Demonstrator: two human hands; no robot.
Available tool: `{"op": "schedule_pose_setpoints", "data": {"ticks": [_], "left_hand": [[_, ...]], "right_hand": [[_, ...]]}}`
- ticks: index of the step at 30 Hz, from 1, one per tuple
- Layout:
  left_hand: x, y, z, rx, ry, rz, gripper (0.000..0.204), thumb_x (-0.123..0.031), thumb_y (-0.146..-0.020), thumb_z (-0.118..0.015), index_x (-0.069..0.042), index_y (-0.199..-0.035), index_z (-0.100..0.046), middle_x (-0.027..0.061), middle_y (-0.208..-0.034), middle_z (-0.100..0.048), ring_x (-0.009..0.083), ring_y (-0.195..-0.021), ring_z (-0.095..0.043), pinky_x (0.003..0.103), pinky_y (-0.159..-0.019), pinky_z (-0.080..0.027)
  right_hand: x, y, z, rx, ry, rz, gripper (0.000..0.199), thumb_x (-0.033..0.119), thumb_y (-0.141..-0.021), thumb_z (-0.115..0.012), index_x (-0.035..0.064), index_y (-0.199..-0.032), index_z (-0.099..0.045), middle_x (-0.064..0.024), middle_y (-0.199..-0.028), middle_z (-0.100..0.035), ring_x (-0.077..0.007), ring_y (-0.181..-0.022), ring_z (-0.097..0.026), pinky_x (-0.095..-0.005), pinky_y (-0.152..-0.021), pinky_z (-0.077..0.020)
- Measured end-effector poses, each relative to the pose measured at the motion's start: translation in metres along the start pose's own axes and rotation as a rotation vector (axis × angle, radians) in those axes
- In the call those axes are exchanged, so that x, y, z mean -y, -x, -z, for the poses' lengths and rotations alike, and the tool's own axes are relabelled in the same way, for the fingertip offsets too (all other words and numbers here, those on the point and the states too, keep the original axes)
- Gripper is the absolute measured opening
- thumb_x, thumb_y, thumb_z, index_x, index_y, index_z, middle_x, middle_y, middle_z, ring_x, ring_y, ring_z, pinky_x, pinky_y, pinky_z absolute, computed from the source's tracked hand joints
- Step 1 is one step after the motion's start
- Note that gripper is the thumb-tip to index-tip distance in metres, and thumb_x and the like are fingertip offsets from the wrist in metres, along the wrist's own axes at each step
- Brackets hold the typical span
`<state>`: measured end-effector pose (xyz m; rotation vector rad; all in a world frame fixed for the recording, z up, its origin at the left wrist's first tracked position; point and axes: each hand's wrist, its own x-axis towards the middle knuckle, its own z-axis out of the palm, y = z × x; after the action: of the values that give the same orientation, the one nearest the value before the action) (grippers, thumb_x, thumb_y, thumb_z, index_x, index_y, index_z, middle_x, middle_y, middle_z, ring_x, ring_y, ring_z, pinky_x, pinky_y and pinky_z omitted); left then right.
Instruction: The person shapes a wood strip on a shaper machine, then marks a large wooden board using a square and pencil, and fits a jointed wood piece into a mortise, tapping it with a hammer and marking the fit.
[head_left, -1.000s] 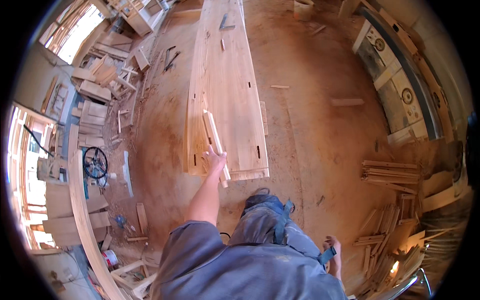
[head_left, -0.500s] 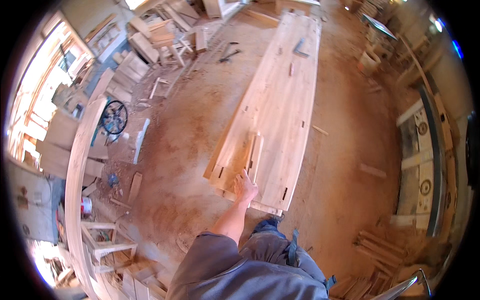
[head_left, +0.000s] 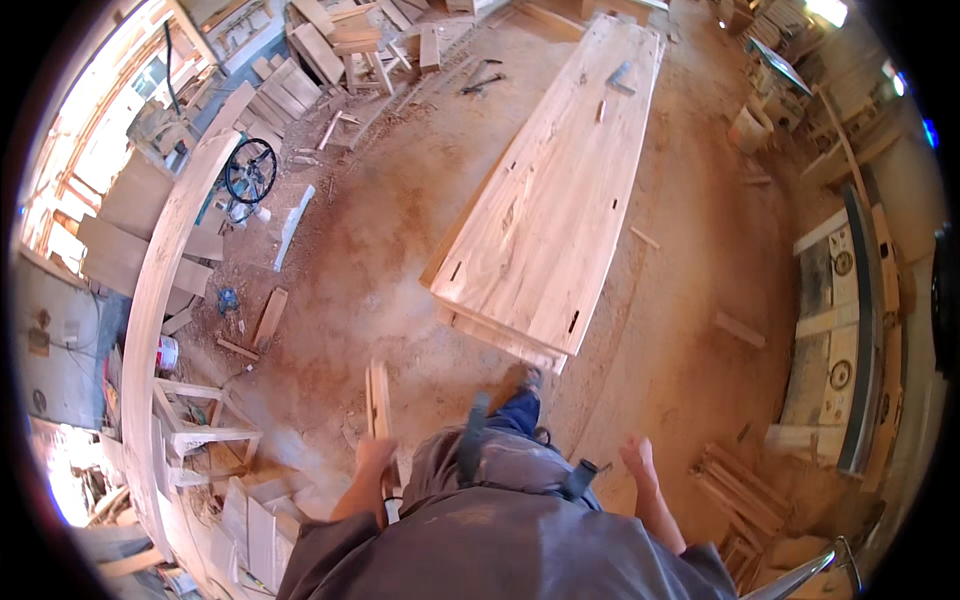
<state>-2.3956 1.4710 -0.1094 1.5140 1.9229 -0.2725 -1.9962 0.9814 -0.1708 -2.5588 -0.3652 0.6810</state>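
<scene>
My left hand [head_left: 374, 457] grips a short pale wooden strip [head_left: 378, 398] that points forward, low at my left side. My right hand [head_left: 637, 456] hangs free at my right side with its fingers loosely apart and nothing in it. Ahead of me a stack of long pale wooden planks [head_left: 550, 200] lies on the sawdust-covered floor [head_left: 380, 250], running away from me. My foot [head_left: 527, 380] sits just before the near end of the planks. A small tool [head_left: 618, 76] lies on the far part of the planks.
A long curved wooden beam [head_left: 160, 300] runs along the left, with a small wooden stool [head_left: 200, 425] beside it. A black wheel [head_left: 250, 170] and wood offcuts [head_left: 330, 40] lie far left. A woodworking machine [head_left: 840, 330] stands right, with stacked sticks [head_left: 745, 490] near it.
My left hand has lifted the wooden strip off the planks and drawn it back to my left side. I have stepped back and the view has swung, so the planks lie farther ahead.
</scene>
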Motion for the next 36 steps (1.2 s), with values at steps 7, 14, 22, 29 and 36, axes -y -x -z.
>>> {"op": "schedule_pose_setpoints", "data": {"ticks": [7,14,22,29,36], "left_hand": [[0.175,0.074,0.087,0.449,-0.076,-0.651,0.023,-0.023,-0.100,-0.047,-0.008,-0.110,-0.061,0.0057,-0.088,-0.057,0.0185,-0.082,-0.057,0.033,-0.071,-0.045],[0.153,-0.022,0.091,0.421,-0.023,-0.192,0.030,-0.031,-0.091,-0.059,-0.004,-0.099,-0.069,0.0077,-0.073,-0.062,0.0236,-0.067,-0.063,0.038,-0.058,-0.046],[0.085,-0.205,0.159,0.376,0.009,-0.214,0.034,-0.032,-0.089,-0.061,-0.001,-0.099,-0.069,0.0109,-0.076,-0.064,0.0255,-0.071,-0.065,0.039,-0.060,-0.048],[-0.019,-0.322,0.228,0.346,-0.022,-0.314,0.038,-0.033,-0.087,-0.063,0.002,-0.099,-0.070,0.0136,-0.079,-0.066,0.0271,-0.074,-0.066,0.040,-0.061,-0.049],[-0.125,-0.403,0.273,0.349,-0.065,-0.371,0.042,-0.035,-0.085,-0.064,0.004,-0.099,-0.070,0.0164,-0.081,-0.067,0.0288,-0.077,-0.068,0.041,-0.063,-0.050]], "right_hand": [[0.152,-0.024,-0.048,-0.116,-0.259,0.099,0.037,0.010,-0.079,-0.066,0.0058,-0.116,-0.068,-0.0187,-0.106,-0.070,-0.0377,-0.100,-0.067,-0.0438,-0.088,-0.0546],[0.295,-0.053,-0.102,-0.402,-0.057,0.167,0.044,0.008,-0.082,-0.063,0.0034,-0.125,-0.061,-0.0208,-0.128,-0.062,-0.0383,-0.122,-0.056,-0.0451,-0.105,-0.0449],[0.445,-0.136,-0.186,-0.355,0.139,0.008,0.059,0.021,-0.080,-0.065,-0.0003,-0.134,-0.053,-0.0224,-0.135,-0.053,-0.0403,-0.130,-0.045,-0.0486,-0.111,-0.0391],[0.542,-0.126,-0.233,-0.332,0.148,-0.083,0.064,0.024,-0.079,-0.062,0.0009,-0.137,-0.050,-0.0307,-0.138,-0.043,-0.0488,-0.132,-0.035,-0.0533,-0.113,-0.0336],[0.572,-0.173,-0.253,-0.331,0.137,-0.415,0.062,0.025,-0.080,-0.063,0.0005,-0.135,-0.051,-0.0328,-0.137,-0.046,-0.0500,-0.131,-0.040,-0.0567,-0.114,-0.0284]]}}
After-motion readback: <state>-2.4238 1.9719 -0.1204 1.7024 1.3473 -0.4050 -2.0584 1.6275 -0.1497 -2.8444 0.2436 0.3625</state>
